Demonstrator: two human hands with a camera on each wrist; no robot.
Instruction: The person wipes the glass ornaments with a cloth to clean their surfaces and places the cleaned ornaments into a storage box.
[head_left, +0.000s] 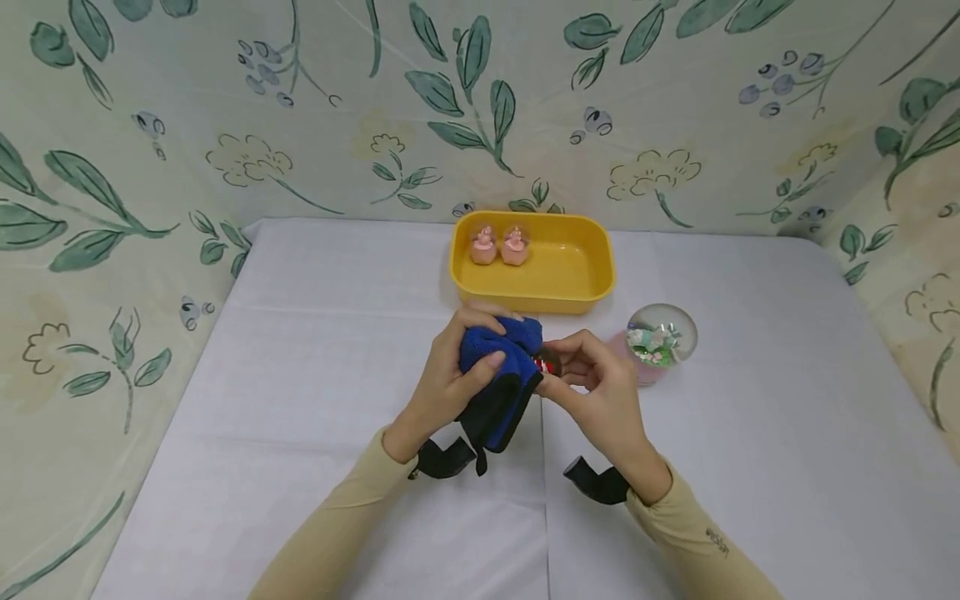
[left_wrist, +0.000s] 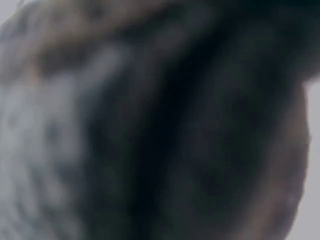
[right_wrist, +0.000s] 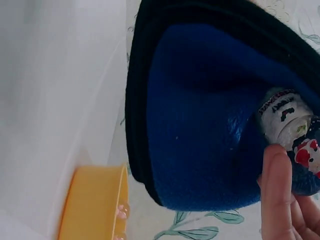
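A small snow globe (head_left: 550,363), a red-and-white figure showing in it, sits against a folded blue cloth (head_left: 517,358) with black trim, on the person's side of the yellow tray (head_left: 532,302). The right hand (head_left: 602,382) pinches the globe between thumb and fingers; the left hand (head_left: 442,379) grips the cloth, thumb on top. The left wrist view is too dark and blurred to add detail.

The step in hand appears to be wiping the globe. The next move would seem to call for a steady pinch on the rounded glass as the cloth turns about it, lest it slip.

Two pink ornaments (head_left: 499,247) stand side by side inside the tray, at its left end. A larger snow globe (head_left: 662,337) on a pink base lies beyond the tray's right end and nearer the person. A white tablecloth (head_left: 337,292) spreads beneath the tray; behind it hangs a leaf-patterned backdrop (head_left: 337,100).
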